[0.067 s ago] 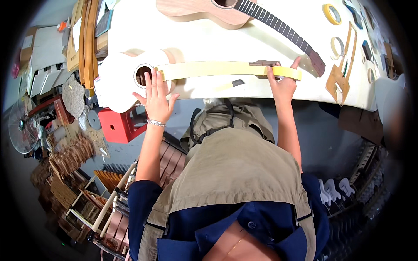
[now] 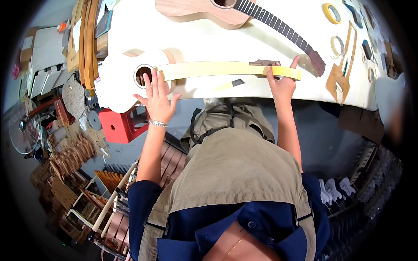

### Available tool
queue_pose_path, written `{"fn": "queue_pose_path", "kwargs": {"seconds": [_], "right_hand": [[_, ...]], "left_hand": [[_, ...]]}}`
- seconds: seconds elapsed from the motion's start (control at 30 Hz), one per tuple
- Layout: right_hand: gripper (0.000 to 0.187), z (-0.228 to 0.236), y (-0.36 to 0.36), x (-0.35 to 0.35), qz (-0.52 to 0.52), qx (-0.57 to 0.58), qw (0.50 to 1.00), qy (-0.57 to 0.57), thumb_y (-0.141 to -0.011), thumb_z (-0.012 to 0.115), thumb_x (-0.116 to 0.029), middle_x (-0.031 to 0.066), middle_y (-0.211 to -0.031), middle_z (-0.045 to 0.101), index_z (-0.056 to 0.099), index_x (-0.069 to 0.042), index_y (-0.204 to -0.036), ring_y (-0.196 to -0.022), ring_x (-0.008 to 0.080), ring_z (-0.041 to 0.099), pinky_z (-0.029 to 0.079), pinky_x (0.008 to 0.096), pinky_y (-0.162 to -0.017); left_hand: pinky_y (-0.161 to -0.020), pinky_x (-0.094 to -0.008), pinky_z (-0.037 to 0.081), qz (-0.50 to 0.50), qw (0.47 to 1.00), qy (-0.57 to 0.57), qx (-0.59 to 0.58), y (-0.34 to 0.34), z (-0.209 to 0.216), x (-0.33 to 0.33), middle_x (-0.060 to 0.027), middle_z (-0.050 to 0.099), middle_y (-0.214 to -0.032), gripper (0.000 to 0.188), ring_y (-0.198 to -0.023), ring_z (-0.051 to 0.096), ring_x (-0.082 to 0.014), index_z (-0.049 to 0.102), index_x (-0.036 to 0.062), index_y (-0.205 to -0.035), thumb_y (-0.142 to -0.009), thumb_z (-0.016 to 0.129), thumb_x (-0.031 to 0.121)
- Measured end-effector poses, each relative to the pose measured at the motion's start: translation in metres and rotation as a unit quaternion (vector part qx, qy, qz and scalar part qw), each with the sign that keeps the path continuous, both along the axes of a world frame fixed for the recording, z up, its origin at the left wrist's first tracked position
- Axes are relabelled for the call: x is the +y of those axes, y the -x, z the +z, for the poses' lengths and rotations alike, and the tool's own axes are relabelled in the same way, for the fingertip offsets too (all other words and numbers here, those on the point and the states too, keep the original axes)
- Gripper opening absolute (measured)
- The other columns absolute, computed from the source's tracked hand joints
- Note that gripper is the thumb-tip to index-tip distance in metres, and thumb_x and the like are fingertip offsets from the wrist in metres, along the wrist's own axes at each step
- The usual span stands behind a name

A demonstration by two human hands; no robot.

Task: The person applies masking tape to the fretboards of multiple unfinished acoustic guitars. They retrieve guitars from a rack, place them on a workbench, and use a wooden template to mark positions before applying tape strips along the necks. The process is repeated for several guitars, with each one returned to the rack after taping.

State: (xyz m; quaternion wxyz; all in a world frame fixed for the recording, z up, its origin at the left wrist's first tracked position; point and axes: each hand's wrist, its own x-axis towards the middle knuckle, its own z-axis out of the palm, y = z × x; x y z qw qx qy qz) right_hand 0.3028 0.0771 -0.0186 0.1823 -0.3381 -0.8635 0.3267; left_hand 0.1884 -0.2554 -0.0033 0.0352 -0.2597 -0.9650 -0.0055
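Note:
A small guitar with a white body lies on the table, its neck pointing right. A long strip of pale yellow masking tape runs over the neck from the sound hole to the brown headstock. My left hand is open, fingers spread and laid over the body beside the sound hole, at the strip's left end. At the other end my right hand grips the tape roll, thumb on the near side, index finger raised. The hand hides part of the headstock.
Beyond lies a second small guitar with a dark fretboard. Tape rolls and a wooden guitar-shaped template lie at the right. Near the front edge is a small dark-tipped blade-like tool. A red stool stands below left.
My left hand has slid very slightly to the right. My right hand and the tape roll look almost unmoved.

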Motion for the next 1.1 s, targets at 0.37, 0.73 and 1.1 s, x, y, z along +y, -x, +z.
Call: {"fn": "queue_pose_path", "kwargs": {"seconds": [0.37,0.73,1.1], "right_hand": [[0.079,-0.010,0.005,0.000,0.060,0.057,0.991,-0.105,-0.080,0.066,-0.019,0.0044,-0.085,0.058,0.022,0.012,-0.137,-0.083,0.0250,0.055,0.033,0.0458,-0.100],[0.074,-0.020,0.002,-0.004,0.053,0.066,0.992,-0.092,-0.081,0.065,-0.020,0.0006,-0.085,0.059,0.025,0.003,-0.139,-0.083,0.0207,0.057,0.031,0.0505,-0.101],[0.057,-0.014,0.004,-0.004,0.047,0.070,0.994,-0.066,-0.082,0.062,-0.020,0.0026,-0.088,0.059,0.041,-0.002,-0.132,-0.086,0.0229,0.057,0.031,0.0501,-0.101]], "left_hand": [[-0.096,-0.0481,0.031,-0.224,0.940,-0.199,-0.162,-0.065,-0.033,0.153,-0.0098,0.046,-0.126,0.040,-0.116,0.043,-0.0244,0.052,0.0072,-0.115,-0.080,0.060,0.026],[-0.053,-0.0208,0.048,0.041,0.871,-0.375,-0.315,-0.049,0.017,0.162,-0.0077,0.066,-0.069,0.024,-0.056,0.059,-0.0070,0.059,0.0021,-0.098,-0.080,0.071,0.014],[-0.051,-0.0194,0.047,0.060,0.794,-0.449,-0.405,-0.037,0.001,0.180,-0.0017,0.062,-0.065,0.044,-0.055,0.054,-0.0035,0.052,0.0007,-0.124,-0.083,0.066,0.007]]}}
